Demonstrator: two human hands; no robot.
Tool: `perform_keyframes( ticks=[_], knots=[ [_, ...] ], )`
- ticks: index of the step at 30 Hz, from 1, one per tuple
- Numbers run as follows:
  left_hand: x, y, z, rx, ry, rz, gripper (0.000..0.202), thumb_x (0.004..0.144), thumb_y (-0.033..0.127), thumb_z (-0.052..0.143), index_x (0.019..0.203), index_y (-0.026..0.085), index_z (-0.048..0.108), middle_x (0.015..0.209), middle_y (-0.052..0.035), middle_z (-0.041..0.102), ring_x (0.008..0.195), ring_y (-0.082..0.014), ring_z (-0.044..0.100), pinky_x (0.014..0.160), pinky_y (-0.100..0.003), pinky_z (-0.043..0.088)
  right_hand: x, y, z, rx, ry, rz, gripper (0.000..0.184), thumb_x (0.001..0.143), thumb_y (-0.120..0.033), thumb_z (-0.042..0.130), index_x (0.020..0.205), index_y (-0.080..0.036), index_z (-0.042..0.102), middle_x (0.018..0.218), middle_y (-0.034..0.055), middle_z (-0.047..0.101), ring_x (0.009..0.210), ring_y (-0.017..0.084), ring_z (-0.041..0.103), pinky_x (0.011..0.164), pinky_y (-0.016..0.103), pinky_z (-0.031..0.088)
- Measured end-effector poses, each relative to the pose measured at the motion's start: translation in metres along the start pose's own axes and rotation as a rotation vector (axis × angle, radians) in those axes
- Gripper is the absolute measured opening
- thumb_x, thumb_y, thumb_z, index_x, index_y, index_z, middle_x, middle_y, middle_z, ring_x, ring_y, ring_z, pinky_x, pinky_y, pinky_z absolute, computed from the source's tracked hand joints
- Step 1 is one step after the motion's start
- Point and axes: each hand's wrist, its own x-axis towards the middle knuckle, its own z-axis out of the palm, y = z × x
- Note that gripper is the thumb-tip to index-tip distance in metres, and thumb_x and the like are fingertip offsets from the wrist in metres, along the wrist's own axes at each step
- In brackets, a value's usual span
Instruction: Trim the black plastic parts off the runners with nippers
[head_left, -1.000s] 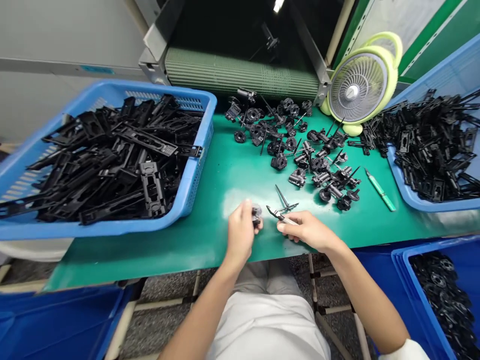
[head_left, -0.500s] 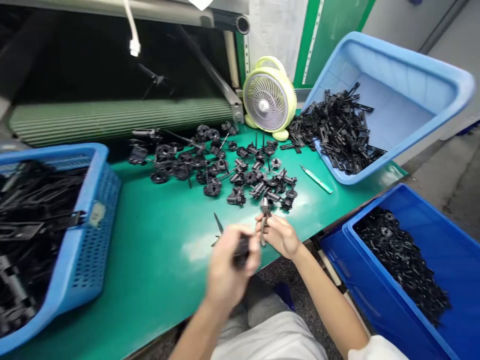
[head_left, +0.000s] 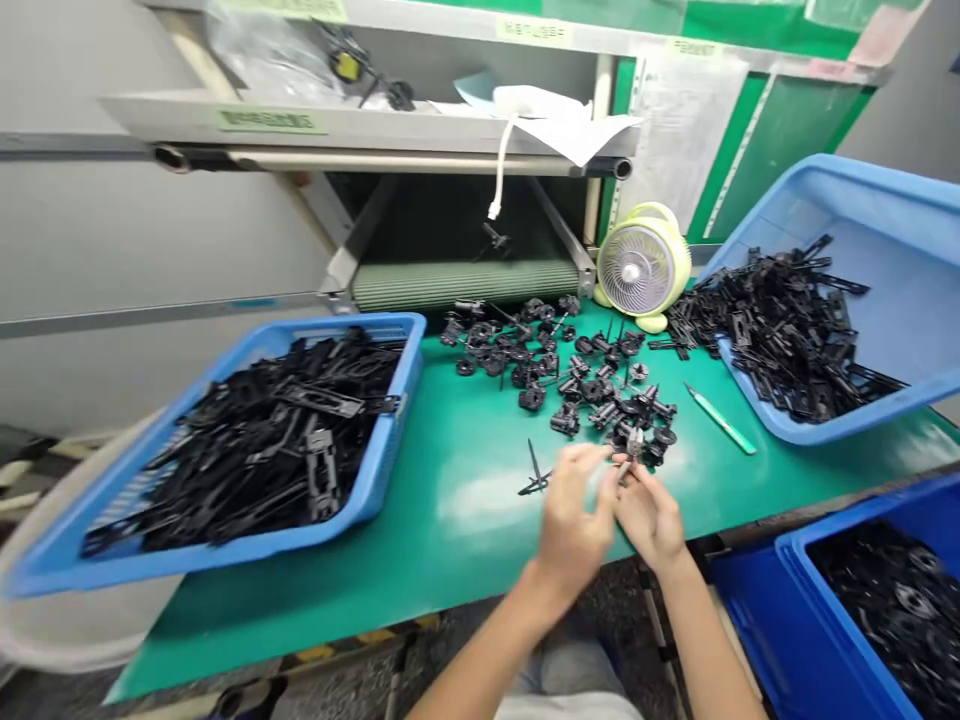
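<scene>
My right hand [head_left: 651, 515] is closed on a small pair of pliers [head_left: 635, 441], with the metal jaws pointing away from me at the near edge of the pile. My left hand [head_left: 576, 510] is curled close beside it, fingertips next to the pliers' handles; what it holds is hidden behind the fingers. Just left of that hand lies a thin, branching black plastic piece [head_left: 535, 478] on the green table [head_left: 465, 540]. Beyond both hands spreads a pile of black plastic parts [head_left: 600, 390] with discs, cylinders and thin rods.
A blue basket [head_left: 409, 400] of long black parts stands left. A tilted light-blue bin [head_left: 885, 200] spills flat black pieces at right. A green-handled knife [head_left: 721, 420], a yellow-green fan [head_left: 641, 270] and a conveyor belt [head_left: 465, 285] lie beyond. A dark-blue bin [head_left: 795, 570] sits lower right.
The view has swung left and up, showing the shelf and the whole left basket. My left hand, which held a black part out to the left, has moved in against the right hand and pliers.
</scene>
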Motion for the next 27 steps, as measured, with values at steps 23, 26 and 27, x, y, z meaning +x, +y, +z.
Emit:
perform_keyframes(
  ticks=[23,26,27],
  knots=[
    [-0.095,-0.059,-0.328,0.726,0.846,-0.582,0.041,0.087,0.041,0.050,0.115,0.014,0.060,0.108,-0.0119,0.068,0.103,-0.0239,0.064,0.094,-0.039,0.050,0.045,0.063,-0.120,-0.127,0.320,0.236,0.030,0.065,-0.055,0.064,0.083,-0.032,0.070,0.076,0.0067,0.066,0.065,0.029,0.059,0.052,0.050,0.048],
    [-0.052,-0.094,-0.402,0.736,0.827,-0.704,0.048,0.077,0.043,0.062,0.112,0.010,0.062,0.112,-0.0174,0.067,0.111,-0.0319,0.060,0.100,-0.048,0.045,0.032,0.053,-0.090,-0.072,0.393,0.248,0.025,0.068,-0.052,0.065,0.079,-0.030,0.071,0.070,0.0064,0.063,0.060,0.025,0.057,0.049,0.046,0.048],
    [-0.044,-0.099,-0.415,0.745,0.837,-0.723,0.052,0.075,0.042,0.065,0.114,0.008,0.061,0.117,-0.0208,0.064,0.117,-0.0356,0.056,0.103,-0.051,0.041,0.026,0.048,-0.077,-0.032,0.397,0.244,0.022,0.070,-0.050,0.065,0.078,-0.030,0.071,0.067,0.0053,0.060,0.057,0.023,0.055,0.049,0.044,0.047]
  ],
)
